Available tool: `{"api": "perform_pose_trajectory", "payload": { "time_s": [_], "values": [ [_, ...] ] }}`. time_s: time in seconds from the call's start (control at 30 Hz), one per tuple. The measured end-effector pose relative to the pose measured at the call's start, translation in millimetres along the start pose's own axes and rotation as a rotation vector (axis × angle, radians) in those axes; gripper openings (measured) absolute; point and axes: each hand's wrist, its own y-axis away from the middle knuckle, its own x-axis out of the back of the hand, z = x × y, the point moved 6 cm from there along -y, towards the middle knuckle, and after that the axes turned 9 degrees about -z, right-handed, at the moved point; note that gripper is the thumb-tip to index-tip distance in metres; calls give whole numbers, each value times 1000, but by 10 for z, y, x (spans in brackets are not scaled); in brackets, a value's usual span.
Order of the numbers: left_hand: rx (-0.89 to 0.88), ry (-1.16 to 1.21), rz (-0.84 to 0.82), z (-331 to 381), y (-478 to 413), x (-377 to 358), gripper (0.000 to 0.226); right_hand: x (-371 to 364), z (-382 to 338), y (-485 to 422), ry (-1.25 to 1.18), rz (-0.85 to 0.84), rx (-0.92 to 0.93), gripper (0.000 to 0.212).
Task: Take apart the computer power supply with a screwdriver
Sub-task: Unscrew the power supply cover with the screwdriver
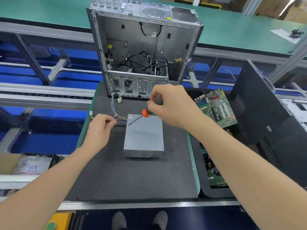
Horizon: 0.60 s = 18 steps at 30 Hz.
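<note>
1. Flat on mat (116, 171) at frame centre: supply (143, 136), long axis running bottom to top of frame, wires (116, 112) leaving its upper left corner.
2. Gripped in right hand (171, 105), fingers curled round the handle: screwdriver (146, 112).
3. Slanting upper right to lower left, tip pointing lower left over supply's upper left corner.
4. Left of supply: left hand (99, 128), fingers curled, pinching wires.
5. Above: open case (141, 52); right: board (217, 107).
</note>
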Motion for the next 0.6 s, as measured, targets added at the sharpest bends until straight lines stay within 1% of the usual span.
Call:
{"api": "perform_pose_trajectory", "payload": {
  "time_s": [0.07, 0.2, 0.4, 0.6],
  "values": [
    [65, -11, 6, -289, 123, 38, 11, -103, 19, -105, -47, 21, -28, 14],
    [89, -80, -27, -597, 359, -28, 10, -298, 80, -249, -111, 71, -71, 11],
    [45, -79, -79, -690, 463, -236, 4, -458, 132, -316, -149, 115, -99, 10],
    [25, -43, -66, -704, 455, -218, 3, -480, 248, -281, -196, 152, -131, 10]
  ]
}}
